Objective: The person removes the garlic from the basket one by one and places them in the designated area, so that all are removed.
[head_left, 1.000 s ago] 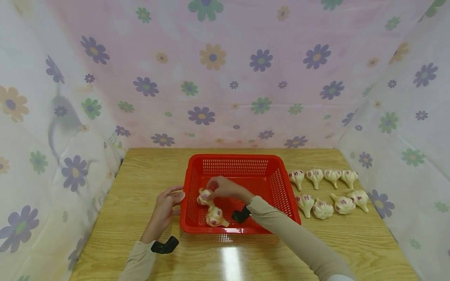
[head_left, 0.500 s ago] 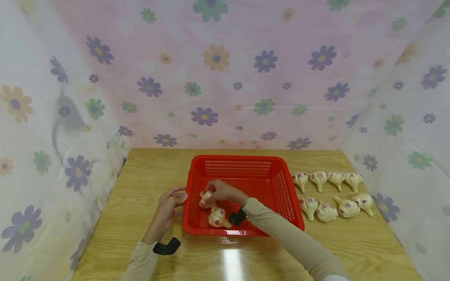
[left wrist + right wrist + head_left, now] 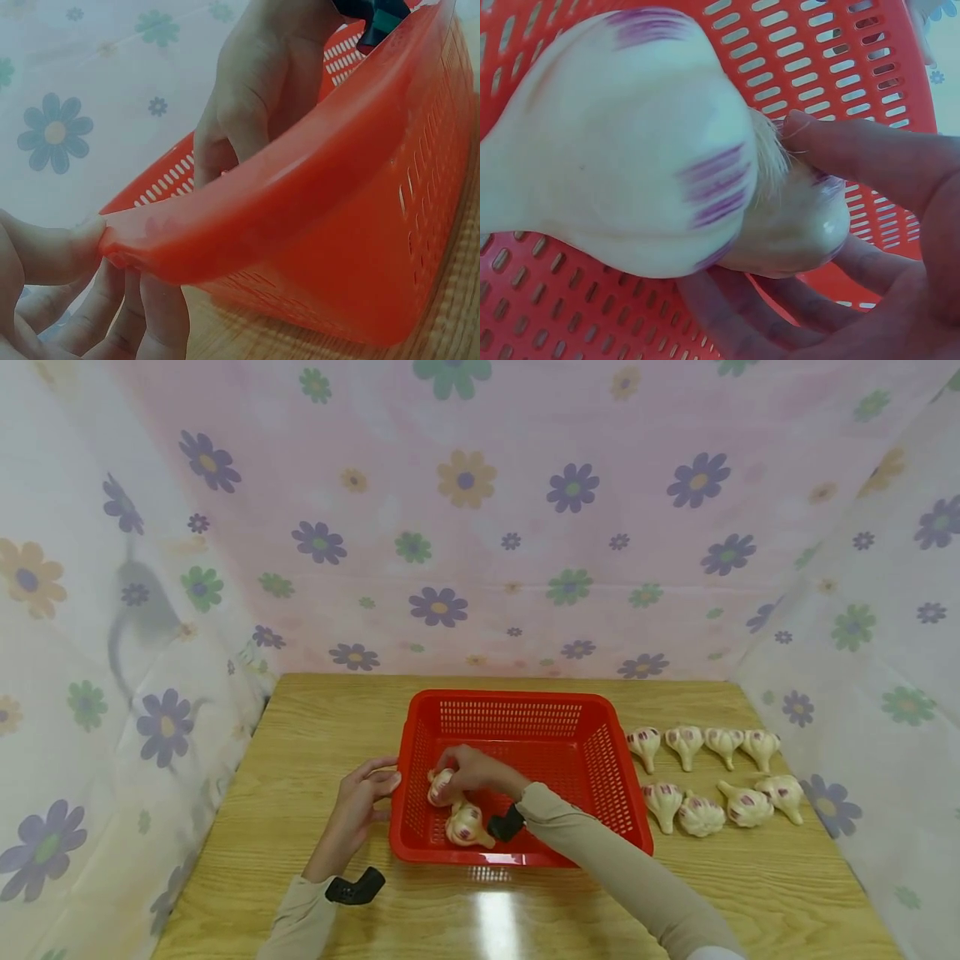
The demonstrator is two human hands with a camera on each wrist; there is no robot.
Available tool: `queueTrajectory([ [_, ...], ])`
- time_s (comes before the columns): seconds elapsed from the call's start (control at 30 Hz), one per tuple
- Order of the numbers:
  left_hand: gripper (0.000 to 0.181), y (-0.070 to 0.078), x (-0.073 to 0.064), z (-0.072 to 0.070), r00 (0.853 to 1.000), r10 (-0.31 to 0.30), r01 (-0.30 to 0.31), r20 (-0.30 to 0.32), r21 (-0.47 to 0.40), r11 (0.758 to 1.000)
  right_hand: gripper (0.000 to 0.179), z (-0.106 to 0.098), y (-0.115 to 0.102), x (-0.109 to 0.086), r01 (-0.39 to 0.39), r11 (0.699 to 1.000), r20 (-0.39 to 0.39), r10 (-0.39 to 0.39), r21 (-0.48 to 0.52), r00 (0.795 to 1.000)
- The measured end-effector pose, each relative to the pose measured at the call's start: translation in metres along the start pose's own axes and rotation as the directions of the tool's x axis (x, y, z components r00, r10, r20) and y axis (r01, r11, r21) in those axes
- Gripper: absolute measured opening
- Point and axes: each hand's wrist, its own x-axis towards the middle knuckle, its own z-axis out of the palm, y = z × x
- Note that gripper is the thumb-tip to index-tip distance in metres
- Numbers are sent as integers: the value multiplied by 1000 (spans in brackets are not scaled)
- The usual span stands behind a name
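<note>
A red plastic basket (image 3: 517,697) with slotted walls stands on the table. My left hand (image 3: 356,806) pinches its left rim, thumb on top and fingers underneath, as the left wrist view shows. Inside the basket, my right hand (image 3: 480,770) holds a garlic bulb (image 3: 440,787) near the left wall, the thumb on one side and fingers curled under it. A second garlic bulb (image 3: 467,827) lies just in front, its stem pointing right; this bulb (image 3: 630,142) is large in the right wrist view and partly covers the held one.
To the right of the basket, several garlic bulbs lie in two rows, a back row (image 3: 686,745) and a front row (image 3: 701,815). The wooden table (image 3: 322,718) is enclosed by flowered cloth (image 3: 510,510) at the back and sides.
My right wrist has moved slightly left, and the held garlic bulb sits a little nearer the front bulb. My left hand keeps its place on the rim. The head view has shifted slightly.
</note>
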Motion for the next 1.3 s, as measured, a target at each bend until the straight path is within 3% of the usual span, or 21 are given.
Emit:
queueTrajectory([
  [0.5, 35, -2, -1, 2, 1000, 8, -8, 8, 2, 1000, 34, -19, -5, -24, 77, 997, -77, -76, 11, 994],
  [0.77, 36, -2, -5, 1, 1000, 11, -11, 6, -29, 1000, 35, -33, -4, -41, 123, 989, -116, -113, 81, 987],
  [1.07, 37, -2, -4, 0, 1000, 9, -9, 1, -22, 1000, 40, -48, 3, -60, 142, 979, -161, -119, 143, 980],
  [1.3, 38, 0, -5, 1, 1000, 5, -4, 11, -18, 1000, 41, -56, 3, -72, 127, 986, -210, -101, 112, 972],
])
